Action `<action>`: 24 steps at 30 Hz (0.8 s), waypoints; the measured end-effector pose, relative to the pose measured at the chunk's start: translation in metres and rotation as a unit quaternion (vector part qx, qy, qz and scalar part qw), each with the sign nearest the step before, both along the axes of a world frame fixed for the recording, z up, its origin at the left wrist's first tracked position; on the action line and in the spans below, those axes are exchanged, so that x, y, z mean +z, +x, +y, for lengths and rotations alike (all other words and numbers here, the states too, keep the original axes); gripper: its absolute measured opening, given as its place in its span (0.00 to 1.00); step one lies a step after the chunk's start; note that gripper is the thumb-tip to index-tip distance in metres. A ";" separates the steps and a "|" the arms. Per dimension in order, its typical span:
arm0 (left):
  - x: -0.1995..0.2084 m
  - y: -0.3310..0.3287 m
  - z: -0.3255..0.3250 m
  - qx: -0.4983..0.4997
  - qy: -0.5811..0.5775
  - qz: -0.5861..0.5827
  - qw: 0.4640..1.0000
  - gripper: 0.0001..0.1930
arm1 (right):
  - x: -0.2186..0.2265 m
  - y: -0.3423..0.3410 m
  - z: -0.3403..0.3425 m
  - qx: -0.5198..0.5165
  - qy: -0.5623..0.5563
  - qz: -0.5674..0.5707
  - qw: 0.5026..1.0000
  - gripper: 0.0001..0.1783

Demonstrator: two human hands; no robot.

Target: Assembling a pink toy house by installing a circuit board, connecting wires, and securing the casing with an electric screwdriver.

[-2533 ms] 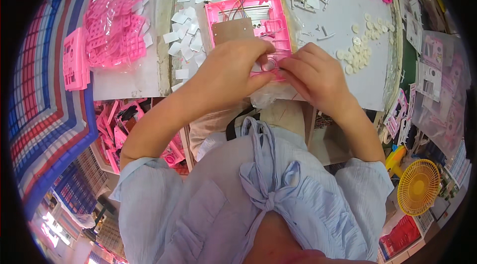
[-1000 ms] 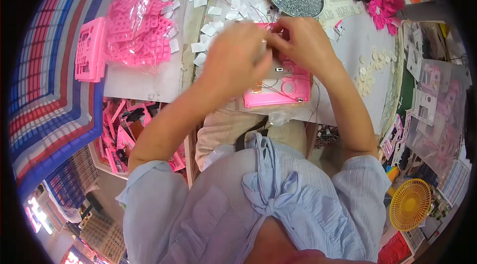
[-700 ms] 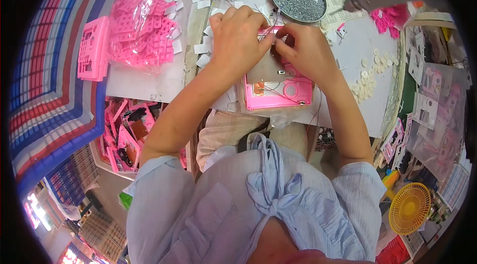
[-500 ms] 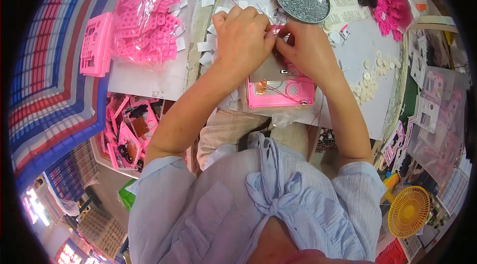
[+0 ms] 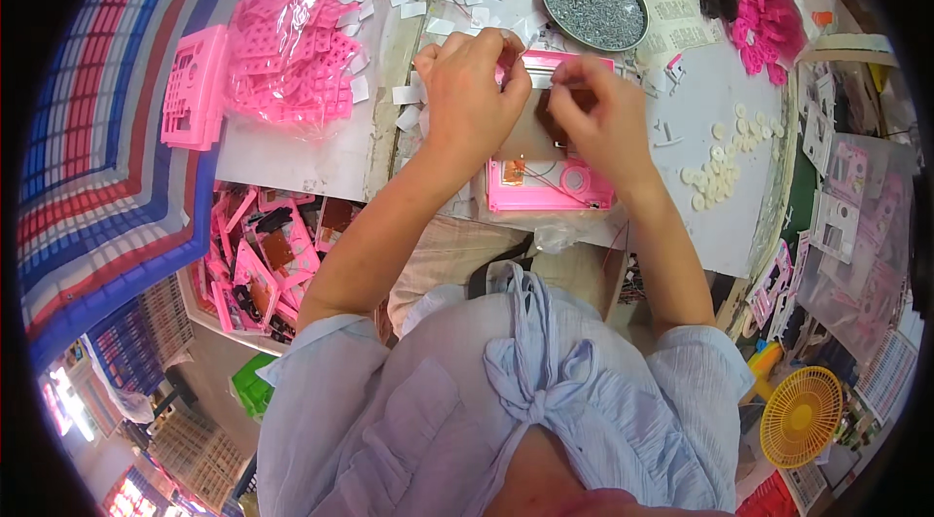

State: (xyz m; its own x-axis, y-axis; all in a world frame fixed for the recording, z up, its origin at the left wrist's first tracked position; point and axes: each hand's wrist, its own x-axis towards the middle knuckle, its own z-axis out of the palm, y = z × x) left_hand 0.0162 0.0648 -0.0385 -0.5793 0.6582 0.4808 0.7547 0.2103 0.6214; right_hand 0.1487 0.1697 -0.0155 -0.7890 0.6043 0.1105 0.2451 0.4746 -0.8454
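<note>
A pink plastic case (image 5: 551, 198) lies in front of me on the bench, with a brown board (image 5: 525, 136) and thin wires across it. Along its far part runs a silvery strip (image 5: 538, 75). My left hand (image 5: 469, 89) is over the case's far left corner, fingers curled in, with a bit of pink showing at the fingertips. Above the board's right side, my right hand (image 5: 601, 118) has thumb and forefinger pinched together beside the strip. Whatever either hand pinches is too small or hidden to make out.
A round dish of small grey screws (image 5: 593, 3) stands beyond the case. To the left lie a clear bag of pink parts (image 5: 292, 40) and white paper pieces (image 5: 409, 95). White round pieces (image 5: 715, 177) are scattered right. Below left, a box holds pink casings (image 5: 255, 274).
My hands have moved apart, uncovering the silvery strip and the case's far edge. The grey tool over the screw dish has swung away to the upper right.
</note>
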 end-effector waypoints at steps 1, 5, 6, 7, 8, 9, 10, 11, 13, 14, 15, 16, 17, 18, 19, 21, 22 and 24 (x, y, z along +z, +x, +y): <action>0.001 0.000 0.002 0.000 -0.005 -0.006 1.000 0.03 | 0.002 0.005 -0.002 0.051 0.069 0.020 0.996 0.08; 0.004 -0.009 0.002 -0.075 -0.026 0.057 0.995 0.06 | 0.018 0.007 -0.004 0.225 0.272 0.018 0.935 0.15; 0.004 -0.012 0.002 -0.106 -0.027 0.076 0.991 0.06 | 0.024 0.010 -0.004 0.248 0.266 -0.018 0.931 0.18; 0.004 -0.015 0.002 -0.135 -0.028 0.094 0.986 0.06 | 0.028 0.013 0.002 0.280 0.249 -0.015 0.927 0.19; 0.005 -0.016 0.003 -0.147 -0.035 0.112 0.982 0.06 | 0.033 0.019 0.010 0.313 0.232 -0.012 0.921 0.20; 0.007 -0.017 0.004 -0.158 -0.042 0.131 0.978 0.06 | 0.036 0.021 0.015 0.345 0.214 -0.009 0.914 0.20; 0.009 -0.017 0.005 -0.169 -0.050 0.149 0.973 0.07 | 0.041 0.019 0.016 0.260 0.251 0.031 0.932 0.20; 0.009 -0.017 0.005 -0.168 -0.062 0.153 0.972 0.07 | 0.045 0.016 0.017 0.173 0.285 0.072 0.940 0.19; 0.010 -0.014 0.008 -0.171 -0.087 0.159 0.969 0.07 | 0.044 0.012 0.016 0.071 0.299 0.082 0.948 0.17; 0.012 -0.012 0.009 -0.169 -0.086 0.147 0.971 0.08 | 0.038 0.009 0.016 0.058 0.283 0.052 0.956 0.16; 0.014 -0.011 0.009 -0.166 -0.086 0.135 0.973 0.09 | 0.031 0.008 0.017 0.045 0.266 0.023 0.963 0.15; 0.016 -0.011 0.009 -0.162 -0.085 0.123 0.975 0.09 | 0.022 0.006 0.020 0.057 0.258 0.016 0.964 0.11; 0.017 -0.012 0.009 -0.166 -0.081 0.077 0.980 0.10 | 0.019 0.009 0.023 0.066 0.270 0.026 0.960 0.10; 0.018 -0.013 0.010 -0.171 -0.077 0.032 0.982 0.11 | 0.018 0.010 0.024 0.074 0.282 0.036 0.956 0.09; 0.018 -0.014 0.008 -0.171 -0.074 -0.016 0.982 0.12 | 0.017 0.011 0.023 0.085 0.292 0.046 0.951 0.08; 0.016 -0.016 0.008 -0.163 -0.071 -0.076 0.981 0.12 | 0.015 0.013 0.023 0.081 0.321 0.011 0.944 0.07; 0.015 -0.016 0.008 -0.161 -0.069 -0.106 0.979 0.12 | 0.015 0.014 0.023 0.077 0.336 -0.006 0.939 0.06; 0.013 -0.017 0.008 -0.159 -0.078 -0.073 0.981 0.10 | 0.013 0.008 0.023 0.084 0.372 -0.043 0.923 0.05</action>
